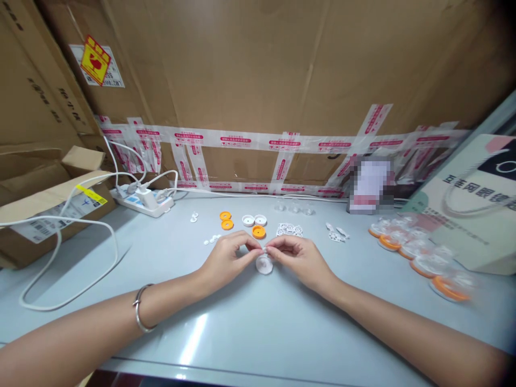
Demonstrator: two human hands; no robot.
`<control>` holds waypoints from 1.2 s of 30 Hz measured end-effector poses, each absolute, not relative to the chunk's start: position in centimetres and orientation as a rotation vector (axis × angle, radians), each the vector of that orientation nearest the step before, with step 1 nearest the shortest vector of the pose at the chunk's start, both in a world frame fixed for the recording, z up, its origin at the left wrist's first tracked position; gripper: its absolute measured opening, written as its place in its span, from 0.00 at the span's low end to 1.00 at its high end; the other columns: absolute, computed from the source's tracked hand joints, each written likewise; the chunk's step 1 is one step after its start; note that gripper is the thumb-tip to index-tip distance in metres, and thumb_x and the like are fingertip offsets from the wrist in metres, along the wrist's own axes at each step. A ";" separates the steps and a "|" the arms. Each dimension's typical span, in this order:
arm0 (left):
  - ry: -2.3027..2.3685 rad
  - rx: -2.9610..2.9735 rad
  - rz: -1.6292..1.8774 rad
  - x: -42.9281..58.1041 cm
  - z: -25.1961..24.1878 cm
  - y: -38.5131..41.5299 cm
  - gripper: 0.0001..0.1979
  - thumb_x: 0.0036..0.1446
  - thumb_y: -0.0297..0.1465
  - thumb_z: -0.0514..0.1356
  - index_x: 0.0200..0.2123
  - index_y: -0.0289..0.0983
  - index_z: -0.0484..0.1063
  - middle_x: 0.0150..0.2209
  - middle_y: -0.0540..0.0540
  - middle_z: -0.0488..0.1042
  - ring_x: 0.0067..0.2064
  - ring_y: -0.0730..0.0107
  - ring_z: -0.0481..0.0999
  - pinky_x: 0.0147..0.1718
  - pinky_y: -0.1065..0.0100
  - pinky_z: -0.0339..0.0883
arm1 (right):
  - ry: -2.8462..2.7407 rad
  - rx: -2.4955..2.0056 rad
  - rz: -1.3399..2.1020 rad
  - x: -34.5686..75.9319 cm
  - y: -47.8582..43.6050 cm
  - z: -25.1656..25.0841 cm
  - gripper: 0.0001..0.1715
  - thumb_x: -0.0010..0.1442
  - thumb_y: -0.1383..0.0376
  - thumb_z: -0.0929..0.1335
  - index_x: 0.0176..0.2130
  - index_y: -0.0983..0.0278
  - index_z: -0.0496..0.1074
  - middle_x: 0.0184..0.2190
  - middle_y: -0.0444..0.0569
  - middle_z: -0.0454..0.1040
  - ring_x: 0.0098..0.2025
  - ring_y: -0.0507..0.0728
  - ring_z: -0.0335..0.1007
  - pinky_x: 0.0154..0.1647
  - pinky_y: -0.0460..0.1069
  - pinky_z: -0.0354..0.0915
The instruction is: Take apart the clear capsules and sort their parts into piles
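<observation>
In the middle of the table, my left hand point(230, 257) and my right hand point(301, 259) meet fingertip to fingertip. Both are closed in a pinch at the upper edge of a whitish, see-through round plastic piece point(264, 265). The exact spot they grip is hidden by the fingertips. Just beyond the hands lie an orange round cup point(258, 232), two white round cups point(253, 220) and two orange rings point(226, 220). White gear-like plastic parts point(289, 230) lie past my right hand, and small white discs point(212, 239) beside my left.
Several orange-and-clear round assemblies point(419, 258) line the right side. A power strip point(145, 201) with white cables and an opened carton point(52, 215) stand left. Large cardboard boxes point(250, 64) wall off the back, with a pixelated object point(370, 185) and printed box point(475, 209) right.
</observation>
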State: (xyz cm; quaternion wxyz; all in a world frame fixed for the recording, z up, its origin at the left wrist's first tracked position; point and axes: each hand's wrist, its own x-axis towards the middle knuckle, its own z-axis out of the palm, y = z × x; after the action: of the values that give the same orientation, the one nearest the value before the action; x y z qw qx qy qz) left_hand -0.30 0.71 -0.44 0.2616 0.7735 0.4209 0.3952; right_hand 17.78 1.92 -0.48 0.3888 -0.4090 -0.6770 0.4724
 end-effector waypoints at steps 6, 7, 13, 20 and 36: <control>1.104 2.214 1.048 -1.1 0.1 0.7 0.05 0.55 0.29 0.56 0.31 0.37 0.71 0.31 0.50 0.73 0.34 0.75 0.71 0.35 0.73 0.63 | -1.687 -1.044 1.217 17.4 1.6 -0.9 0.12 0.49 0.58 0.69 0.31 0.63 0.73 0.31 0.46 0.76 0.34 0.54 0.72 0.37 0.49 0.67; 1.080 2.278 1.013 -1.6 0.6 0.9 0.05 0.55 0.29 0.55 0.31 0.36 0.71 0.31 0.50 0.73 0.34 0.75 0.71 0.35 0.73 0.62 | -1.714 -1.054 1.193 17.5 1.6 -0.9 0.12 0.50 0.57 0.68 0.32 0.63 0.73 0.31 0.46 0.76 0.35 0.54 0.72 0.38 0.49 0.67; 1.022 2.897 0.348 -6.9 3.8 3.3 0.07 0.55 0.27 0.53 0.28 0.36 0.70 0.28 0.49 0.70 0.31 0.73 0.69 0.33 0.72 0.57 | -2.161 -1.063 0.859 18.7 1.6 -1.2 0.25 0.45 0.58 0.71 0.44 0.60 0.68 0.43 0.49 0.68 0.45 0.57 0.64 0.48 0.53 0.61; 1.194 3.182 -0.224 -7.3 3.2 3.3 0.09 0.50 0.19 0.53 0.23 0.35 0.65 0.25 0.49 0.69 0.28 0.71 0.68 0.32 0.68 0.55 | -2.310 -1.063 0.792 18.8 1.6 -1.6 0.22 0.47 0.62 0.70 0.44 0.59 0.67 0.42 0.49 0.64 0.47 0.57 0.60 0.50 0.53 0.58; 0.980 3.152 0.514 -2.0 0.2 1.4 0.09 0.60 0.30 0.50 0.34 0.36 0.69 0.32 0.48 0.70 0.34 0.71 0.67 0.33 0.69 0.54 | -2.256 -1.046 0.867 18.5 1.8 -1.8 0.12 0.49 0.60 0.70 0.35 0.62 0.71 0.37 0.47 0.65 0.41 0.55 0.62 0.44 0.49 0.59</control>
State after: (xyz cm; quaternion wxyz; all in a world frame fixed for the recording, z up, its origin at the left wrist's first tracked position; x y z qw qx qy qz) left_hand -1.98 1.38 0.20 -0.0995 0.9389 0.2919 0.1530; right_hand 18.52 1.85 -1.85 0.2512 -0.3846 -0.8291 0.3187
